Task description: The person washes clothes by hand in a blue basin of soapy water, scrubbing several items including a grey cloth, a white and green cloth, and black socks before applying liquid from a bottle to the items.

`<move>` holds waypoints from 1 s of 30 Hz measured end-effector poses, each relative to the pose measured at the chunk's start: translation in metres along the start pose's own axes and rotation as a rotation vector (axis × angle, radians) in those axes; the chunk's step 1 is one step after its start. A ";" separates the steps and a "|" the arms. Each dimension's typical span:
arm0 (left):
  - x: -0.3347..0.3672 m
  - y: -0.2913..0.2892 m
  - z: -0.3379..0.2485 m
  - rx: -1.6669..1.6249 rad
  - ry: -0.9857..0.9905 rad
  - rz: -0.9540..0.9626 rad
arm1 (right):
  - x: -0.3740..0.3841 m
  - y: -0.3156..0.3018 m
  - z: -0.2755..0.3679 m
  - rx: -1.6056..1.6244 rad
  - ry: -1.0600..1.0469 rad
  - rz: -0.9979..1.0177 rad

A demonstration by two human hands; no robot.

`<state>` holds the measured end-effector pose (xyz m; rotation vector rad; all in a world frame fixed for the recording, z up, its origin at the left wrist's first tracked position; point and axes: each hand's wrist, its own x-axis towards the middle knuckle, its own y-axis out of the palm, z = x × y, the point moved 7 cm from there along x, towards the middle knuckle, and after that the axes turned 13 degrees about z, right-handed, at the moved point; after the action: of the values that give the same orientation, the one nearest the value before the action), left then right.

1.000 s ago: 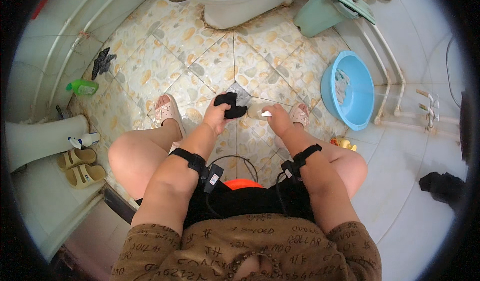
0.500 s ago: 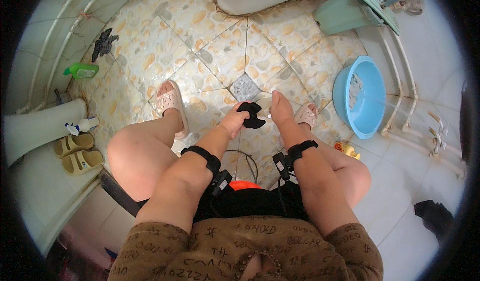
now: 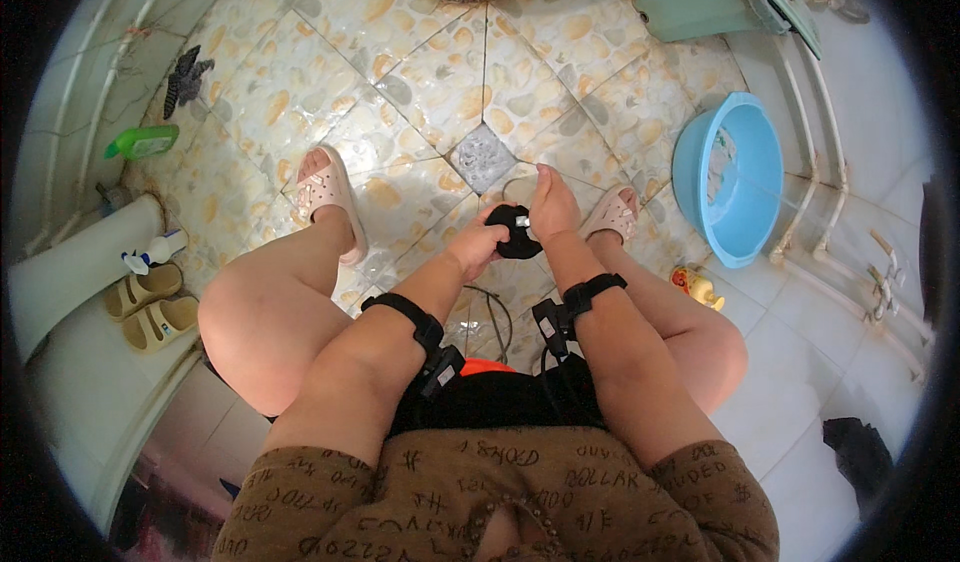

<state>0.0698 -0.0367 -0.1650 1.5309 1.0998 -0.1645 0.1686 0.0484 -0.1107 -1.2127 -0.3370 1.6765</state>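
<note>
I sit with my knees apart above a patterned tile floor. My left hand (image 3: 478, 250) grips a small black rounded object (image 3: 514, 234) between my knees. My right hand (image 3: 551, 205) rests on the same black object from the right, fingers touching its top, where a small white spot shows. Both wrists wear black straps with small devices. What exactly the black object is I cannot make out.
A square floor drain (image 3: 482, 156) lies just beyond my hands. A blue basin (image 3: 728, 177) stands at the right, a green bin (image 3: 700, 2) at the top right, a green bottle (image 3: 142, 142) and beige slippers (image 3: 148, 305) at the left. Pink sandals are on my feet.
My hands have drawn closer to my body with the black object, and my right hand has come onto it. The view has tipped down, so the toilet is nearly out of sight.
</note>
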 end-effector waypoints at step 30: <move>-0.161 0.113 -0.176 0.218 0.826 -0.070 | -0.114 -0.107 0.178 0.434 -0.644 -0.024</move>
<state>-0.0195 0.0380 0.0718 1.8066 1.8256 0.3470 0.0792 0.0578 0.1083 -0.3315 -0.3453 1.9612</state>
